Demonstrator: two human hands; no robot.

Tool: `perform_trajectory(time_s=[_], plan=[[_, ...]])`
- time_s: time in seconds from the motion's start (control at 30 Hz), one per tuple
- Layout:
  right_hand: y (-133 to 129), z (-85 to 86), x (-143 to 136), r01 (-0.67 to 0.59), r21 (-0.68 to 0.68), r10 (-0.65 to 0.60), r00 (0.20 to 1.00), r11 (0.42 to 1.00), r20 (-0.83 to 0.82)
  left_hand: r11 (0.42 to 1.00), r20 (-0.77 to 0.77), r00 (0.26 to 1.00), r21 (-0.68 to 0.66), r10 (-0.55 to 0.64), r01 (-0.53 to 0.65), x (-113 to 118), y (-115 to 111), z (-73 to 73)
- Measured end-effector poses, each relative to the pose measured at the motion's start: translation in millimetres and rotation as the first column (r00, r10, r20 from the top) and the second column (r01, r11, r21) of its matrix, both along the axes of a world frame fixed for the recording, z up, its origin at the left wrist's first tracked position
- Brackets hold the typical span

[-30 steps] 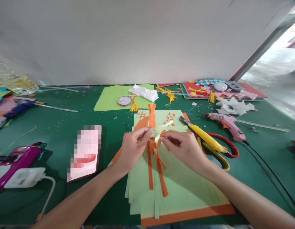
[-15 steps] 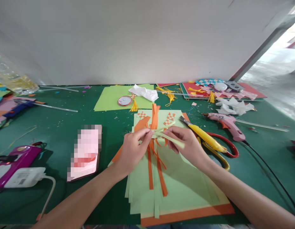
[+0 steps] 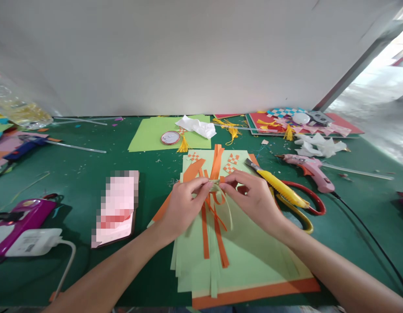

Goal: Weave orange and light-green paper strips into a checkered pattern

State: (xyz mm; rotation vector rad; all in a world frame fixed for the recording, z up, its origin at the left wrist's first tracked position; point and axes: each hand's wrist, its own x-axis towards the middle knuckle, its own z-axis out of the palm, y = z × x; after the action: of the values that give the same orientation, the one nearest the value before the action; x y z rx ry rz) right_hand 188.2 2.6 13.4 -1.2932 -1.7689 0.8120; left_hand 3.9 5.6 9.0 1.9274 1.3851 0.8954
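Thumb and index finger of my left hand (image 3: 184, 202) pinch one end of a small weave of pale green and orange paper strips. From the other side my right hand (image 3: 251, 193) pinches the same piece, its fingertips close to my left ones. A thin green strip (image 3: 229, 213) curls down between the hands. Orange strips (image 3: 217, 161) stand up behind the fingertips, and more orange strips (image 3: 221, 243) lie below on the stack of pale green sheets (image 3: 253, 261). Small orange-and-white checkered pieces (image 3: 230, 168) rest at the top of the stack.
Right of the stack lie a yellow cutter (image 3: 282, 187), red-and-yellow handles (image 3: 318, 200) and a pink glue gun (image 3: 314, 170). A phone (image 3: 118, 208) and a purple power strip (image 3: 28, 217) are on the left. Behind lie white tissue (image 3: 198, 126) and a round tin (image 3: 170, 138).
My right hand has moved slightly left, close to my left fingertips. The green strip that stuck out to the right now curls downward. The upright orange strips have shifted a little right.
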Motion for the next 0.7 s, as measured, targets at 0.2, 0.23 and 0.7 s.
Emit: perform_trajectory(time_s=[0.2, 0.23, 0.7], plan=[[6.2, 4.6, 0.4, -0.019, -0.270, -0.070, 0.946, 0.963, -0.317, 0.995, -0.056, 0.994, -0.045, -0.095, 0.093, 1.2, 0.9, 3.8], [6.3, 5.0, 0.4, -0.017, -0.265, -0.077, 0.937, 0.964, -0.340, 0.993, -0.048, 0.993, -0.053, -0.109, 0.106, 1.3, 0.7, 3.8], [10.7, -0.7, 3.4, 0.091, -0.136, -0.149, 0.843, 0.987, -0.518, 0.970, 0.001, 0.978, -0.126, -0.207, 0.206, 1.5, -0.4, 1.5]])
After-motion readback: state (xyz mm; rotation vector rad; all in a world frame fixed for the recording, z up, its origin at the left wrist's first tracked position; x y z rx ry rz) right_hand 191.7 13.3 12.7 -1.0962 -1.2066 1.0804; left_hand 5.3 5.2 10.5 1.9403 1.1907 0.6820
